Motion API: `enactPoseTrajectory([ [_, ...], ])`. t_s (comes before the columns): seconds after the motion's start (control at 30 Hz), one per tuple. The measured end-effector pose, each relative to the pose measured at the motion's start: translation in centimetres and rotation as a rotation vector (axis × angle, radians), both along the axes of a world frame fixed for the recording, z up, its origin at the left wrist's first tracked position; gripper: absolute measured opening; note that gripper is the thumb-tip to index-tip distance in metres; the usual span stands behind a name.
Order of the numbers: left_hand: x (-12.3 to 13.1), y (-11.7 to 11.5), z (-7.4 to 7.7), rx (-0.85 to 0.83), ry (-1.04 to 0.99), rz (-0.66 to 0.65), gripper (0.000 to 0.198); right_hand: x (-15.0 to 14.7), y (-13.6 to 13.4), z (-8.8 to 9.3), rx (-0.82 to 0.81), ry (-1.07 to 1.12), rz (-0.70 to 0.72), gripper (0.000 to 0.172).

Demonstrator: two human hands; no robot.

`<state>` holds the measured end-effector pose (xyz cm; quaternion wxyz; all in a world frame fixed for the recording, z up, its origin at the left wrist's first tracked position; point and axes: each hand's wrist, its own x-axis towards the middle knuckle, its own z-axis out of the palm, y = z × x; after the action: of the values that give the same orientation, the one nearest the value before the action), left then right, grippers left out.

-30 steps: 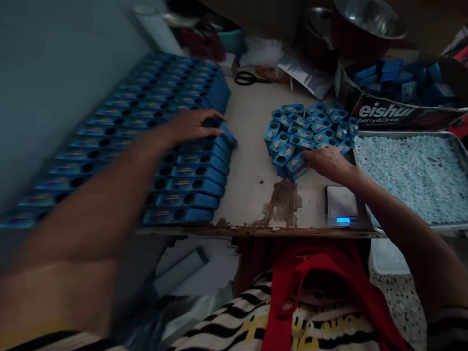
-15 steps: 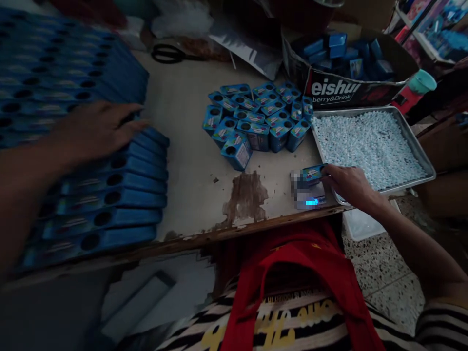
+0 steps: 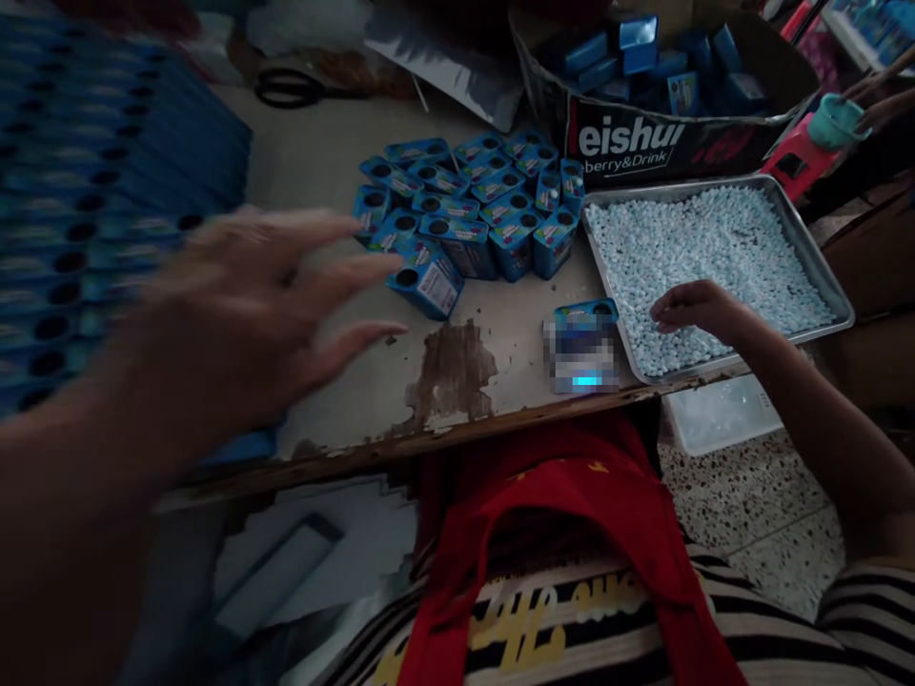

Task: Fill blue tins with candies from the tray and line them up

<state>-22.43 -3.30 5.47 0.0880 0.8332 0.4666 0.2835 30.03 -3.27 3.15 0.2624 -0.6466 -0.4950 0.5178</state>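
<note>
My left hand (image 3: 257, 305) hovers blurred over the table's left half with fingers spread and nothing in it, beside rows of blue boxes (image 3: 92, 219). My right hand (image 3: 697, 307) rests in the metal tray (image 3: 822, 276) of small pale blue tablets (image 3: 707, 248), fingers curled down onto them. One blue box (image 3: 584, 316) stands on a small scale (image 3: 582, 367) with a lit display, just left of the tray. A cluster of open blue boxes (image 3: 464, 205) sits behind it.
A cardboard carton (image 3: 629, 148) holding more blue boxes stands at the back right. Scissors (image 3: 290, 89) and a silver foil bag (image 3: 443, 67) lie at the back. The table's front edge (image 3: 429, 438) is worn; a red apron strap hangs below.
My right hand set a blue box on the scale, let go and moved into the tablet tray. My left hand lifted off the stacked rows and swung rightward. The view turned to the right.
</note>
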Motion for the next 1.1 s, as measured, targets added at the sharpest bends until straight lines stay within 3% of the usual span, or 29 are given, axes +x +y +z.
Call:
enactPoseTrajectory([
  [0.13, 5.6, -0.6, -3.4, 0.016, 0.087, -0.189, 0.047, -0.7, 0.0, 0.4, 0.087, -0.057, 0.066, 0.032],
  [0.27, 10.5, -0.2, -6.4, -0.168, -0.139, -0.183, 0.06, -2.4, -0.1, 3.3, 0.248, -0.265, 0.244, 0.019],
  [0.4, 14.3, -0.8, -7.6, -0.323, -0.33, -0.119, 0.081, -5.4, -0.1, 6.9, 0.37, -0.51, 0.407, 0.008],
  [0.53, 15.0, -1.2, -7.9, -0.387, -0.383, -0.129, 0.087, -8.0, 0.4, 8.6, 0.421, -0.648, 0.5, 0.012],
  [0.83, 13.6, -0.4, -8.5, -0.442, -0.457, -0.127, 0.079, -10.1, 0.7, 9.2, 0.412, -0.679, 0.51, 0.012],
  [0.97, 15.7, -0.8, -8.8, -0.441, -0.488, -0.14, 0.08, -9.5, 0.4, 9.9, 0.438, -0.756, 0.483, 0.013],
  [1.1, 19.3, -1.1, -10.1, -0.469, -0.54, -0.146, 0.066, -6.3, 0.8, 8.1, 0.426, -0.746, 0.35, 0.009],
])
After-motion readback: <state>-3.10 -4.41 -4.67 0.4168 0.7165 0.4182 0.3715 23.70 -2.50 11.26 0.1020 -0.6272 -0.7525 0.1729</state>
